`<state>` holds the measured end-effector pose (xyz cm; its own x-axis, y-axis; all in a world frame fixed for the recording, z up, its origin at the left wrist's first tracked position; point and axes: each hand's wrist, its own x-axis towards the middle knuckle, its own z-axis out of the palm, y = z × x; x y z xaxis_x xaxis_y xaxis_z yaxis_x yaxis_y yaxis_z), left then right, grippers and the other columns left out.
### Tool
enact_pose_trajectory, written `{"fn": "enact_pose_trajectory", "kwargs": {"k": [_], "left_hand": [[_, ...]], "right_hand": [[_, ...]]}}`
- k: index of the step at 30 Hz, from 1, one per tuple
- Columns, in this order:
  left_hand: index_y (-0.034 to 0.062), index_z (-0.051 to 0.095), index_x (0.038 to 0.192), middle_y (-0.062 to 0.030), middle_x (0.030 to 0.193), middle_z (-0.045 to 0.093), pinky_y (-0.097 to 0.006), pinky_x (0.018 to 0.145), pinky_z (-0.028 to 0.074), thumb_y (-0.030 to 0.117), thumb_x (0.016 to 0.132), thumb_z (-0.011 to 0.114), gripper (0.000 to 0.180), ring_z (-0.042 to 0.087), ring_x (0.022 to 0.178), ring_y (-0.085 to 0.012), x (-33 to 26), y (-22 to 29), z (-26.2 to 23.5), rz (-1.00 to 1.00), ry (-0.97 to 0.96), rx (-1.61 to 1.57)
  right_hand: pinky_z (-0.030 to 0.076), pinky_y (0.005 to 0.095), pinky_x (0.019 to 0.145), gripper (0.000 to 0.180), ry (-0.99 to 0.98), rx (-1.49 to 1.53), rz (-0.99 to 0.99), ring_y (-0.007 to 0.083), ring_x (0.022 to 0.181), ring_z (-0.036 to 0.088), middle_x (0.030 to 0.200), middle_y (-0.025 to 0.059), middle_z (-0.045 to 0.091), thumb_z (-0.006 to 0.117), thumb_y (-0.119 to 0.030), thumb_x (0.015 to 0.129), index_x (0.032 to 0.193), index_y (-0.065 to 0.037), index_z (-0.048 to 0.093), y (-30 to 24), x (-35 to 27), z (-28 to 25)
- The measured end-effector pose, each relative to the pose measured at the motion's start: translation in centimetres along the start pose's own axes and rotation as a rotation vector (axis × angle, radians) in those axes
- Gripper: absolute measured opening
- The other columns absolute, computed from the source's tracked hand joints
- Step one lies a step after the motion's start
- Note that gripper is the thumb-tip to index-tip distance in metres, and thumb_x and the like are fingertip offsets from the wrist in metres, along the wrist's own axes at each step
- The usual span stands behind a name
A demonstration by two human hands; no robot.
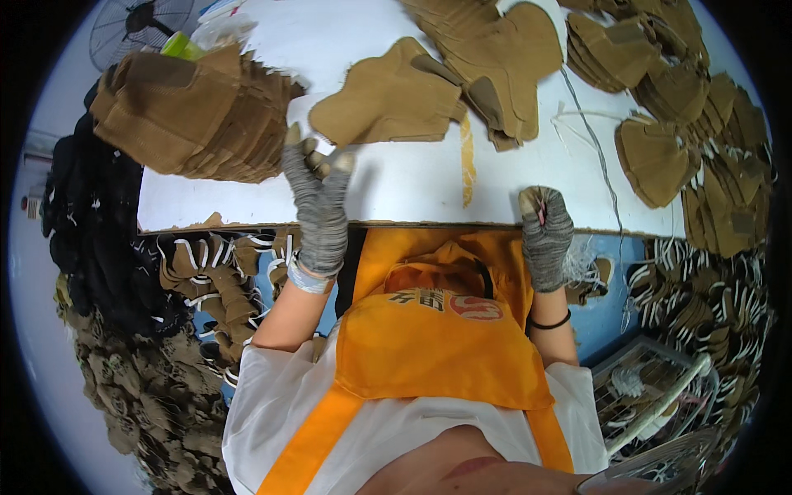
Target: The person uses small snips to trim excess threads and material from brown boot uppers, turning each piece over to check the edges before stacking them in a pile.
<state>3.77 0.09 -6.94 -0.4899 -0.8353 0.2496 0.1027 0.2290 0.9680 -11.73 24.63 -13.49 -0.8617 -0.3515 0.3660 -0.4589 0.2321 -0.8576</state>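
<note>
My left hand (320, 198), in a grey knit glove, is open over the front part of the white table (404, 186), its thumb and fingers apart. Just beyond its fingertips lies a brown cut fabric piece (375, 99) with a curved outline. Beside the same hand, to the left, leans a thick stack of brown fabric pieces (177, 111). At the table's front edge my right hand (546, 239), gloved alike, is closed; a small reddish bit shows between its fingers, too small to name. Farther back is another pile of brown pieces (516, 62) with a darker patch.
More brown piles (656, 161) line the table's right side, where a thin grey cord (596, 144) crosses the top. A fan (136, 21) stands far left. Black bundles (99, 223) and white-edged brown pieces (219, 280) hang lower left. A wire basket (652, 384) is lower right.
</note>
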Motion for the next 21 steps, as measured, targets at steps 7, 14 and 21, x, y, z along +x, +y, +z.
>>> {"fn": "enact_pose_trajectory", "kwargs": {"k": [7, 14, 21], "left_hand": [[-0.0037, 0.045, 0.125, -0.0137, 0.123, 0.051, -0.032, 0.102, 0.037, 0.007, 0.092, 0.052, 0.036, 0.05, 0.114, -0.0238, 0.0, -3.9, -1.5, -0.399, 0.028, -0.626], [-0.0014, 0.061, 0.112, -0.0086, 0.105, 0.065, -0.027, 0.085, 0.046, 0.019, 0.087, 0.065, 0.033, 0.06, 0.094, -0.0164, 5.4, -4.1, 0.6, -0.196, -0.465, 0.258], [0.0011, 0.061, 0.11, -0.0065, 0.101, 0.063, -0.03, 0.085, 0.043, 0.025, 0.087, 0.065, 0.033, 0.056, 0.092, -0.0154, 4.6, -2.0, 1.4, -0.042, -0.27, -0.044]], "right_hand": [[0.052, 0.025, 0.068, 0.013, 0.049, 0.069, -0.059, 0.0127, 0.073, 0.064, 0.08, 0.0084, 0.066, 0.069, -0.005, 0.081, 0.091, 0.0, 0.062, -0.4, 0.1, 0.5], [0.048, 0.0254, 0.059, 0.014, 0.084, -0.106, -0.158, 0.0147, 0.06, 0.058, 0.07, 0.0063, 0.061, 0.071, -0.009, 0.08, 0.09, -0.002, 0.063, -0.5, 0.4, 0.6], [0.045, 0.0221, 0.072, 0.027, -0.046, 0.349, 0.37, 0.0096, 0.079, 0.055, 0.084, 0.0005, 0.062, 0.057, -0.029, 0.092, 0.103, -0.005, 0.063, -3.6, 1.5, -1.7]]}}
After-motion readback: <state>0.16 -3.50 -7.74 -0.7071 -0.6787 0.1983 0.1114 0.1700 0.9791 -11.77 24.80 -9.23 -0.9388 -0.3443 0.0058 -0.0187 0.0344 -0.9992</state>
